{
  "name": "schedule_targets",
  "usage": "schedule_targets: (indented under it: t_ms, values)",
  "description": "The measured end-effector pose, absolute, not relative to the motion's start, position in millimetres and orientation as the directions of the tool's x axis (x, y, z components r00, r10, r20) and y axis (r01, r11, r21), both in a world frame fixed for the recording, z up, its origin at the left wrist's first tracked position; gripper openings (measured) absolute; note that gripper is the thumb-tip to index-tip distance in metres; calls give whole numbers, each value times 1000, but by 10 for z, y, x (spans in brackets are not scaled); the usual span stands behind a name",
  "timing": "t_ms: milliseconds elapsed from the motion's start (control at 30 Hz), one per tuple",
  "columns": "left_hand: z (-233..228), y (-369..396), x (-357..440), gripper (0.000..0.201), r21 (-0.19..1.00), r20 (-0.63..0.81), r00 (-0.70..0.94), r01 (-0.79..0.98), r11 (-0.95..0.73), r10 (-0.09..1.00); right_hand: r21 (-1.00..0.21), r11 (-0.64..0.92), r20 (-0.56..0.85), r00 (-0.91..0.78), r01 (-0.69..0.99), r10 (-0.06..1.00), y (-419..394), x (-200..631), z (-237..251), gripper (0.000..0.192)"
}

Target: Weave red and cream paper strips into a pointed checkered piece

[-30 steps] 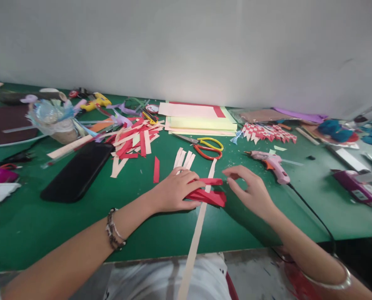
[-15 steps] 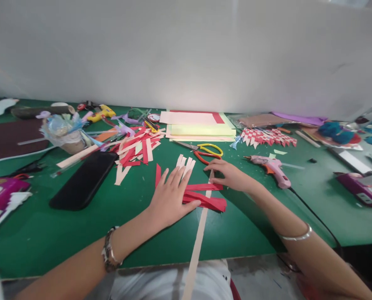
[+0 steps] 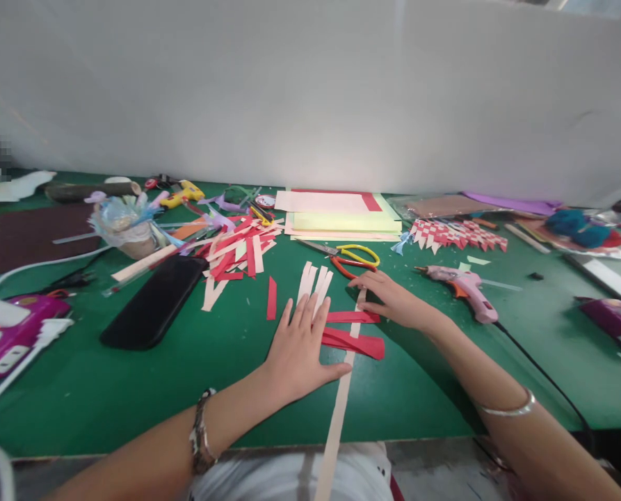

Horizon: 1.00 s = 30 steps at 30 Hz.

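Spread flat, a left hand (image 3: pixel 295 351) over the left ends of red strips (image 3: pixel 359 345) and short pale strips (image 3: pixel 316 282), hiding both; thumb tip on a long pale strip (image 3: pixel 335 417) across the red ones, cut off at the bottom edge. At its top, a right hand (image 3: pixel 391 300) with bent fingers, pinching or merely touching, impossible to tell. Leftward, a pot (image 3: pixel 142 245) with crinkled blue wrap (image 3: pixel 122 214) inside; beyond, a tape roll (image 3: pixel 265 201), markings too small to read
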<state>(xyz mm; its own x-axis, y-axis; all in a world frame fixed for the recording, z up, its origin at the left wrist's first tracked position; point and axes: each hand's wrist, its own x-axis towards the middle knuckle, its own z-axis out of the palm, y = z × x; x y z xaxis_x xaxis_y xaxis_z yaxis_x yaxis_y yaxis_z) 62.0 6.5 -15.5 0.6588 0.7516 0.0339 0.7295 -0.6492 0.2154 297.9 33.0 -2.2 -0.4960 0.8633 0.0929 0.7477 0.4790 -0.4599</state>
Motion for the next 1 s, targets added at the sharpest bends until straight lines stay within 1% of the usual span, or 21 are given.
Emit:
schedule_targets:
  t_ms: [67,200,300,367,433,500,567,633,767,867,933,1000]
  values:
    - [-152,68,617,100,221,38,661,726,-652,749,-463,456,83,-475,760,876,331,2974,-24,28]
    - [-171,68,616,99,225,42,667,719,-658,744,-460,446,86,-462,768,883,338,2963,-35,14]
    - [-188,58,631,99,229,50,666,717,-658,744,-426,473,118,-471,771,874,342,2958,-36,14]
    - [-168,65,631,99,234,30,664,722,-651,747,-422,474,110,-476,773,873,349,2953,-27,15]
    - [-106,103,601,100,243,-2,670,720,-650,742,-462,468,79,-490,753,868,357,2940,-8,16]
    - [-11,176,527,99,258,-18,692,701,-665,722,-540,453,51,-510,709,859,366,2920,20,18]
    - [79,262,423,96,274,-5,706,682,-679,708,-622,420,30,-515,662,857,377,2892,53,19]
    - [124,320,326,93,270,11,700,686,-676,714,-673,368,-12,-507,642,862,394,2859,88,20]
    - [64,282,269,91,261,-81,682,718,-645,727,-698,255,-138,-475,669,869,467,2766,146,24]
    - [-9,200,318,93,252,-131,659,745,-617,741,-737,161,-165,-406,656,899,538,2668,144,23]
    - [-39,176,342,95,244,-137,647,756,-607,750,-770,83,-178,-338,633,924,579,2603,116,23]
    - [-55,181,343,97,242,-140,641,762,-601,755,-787,31,-207,-312,617,927,611,2551,85,22]
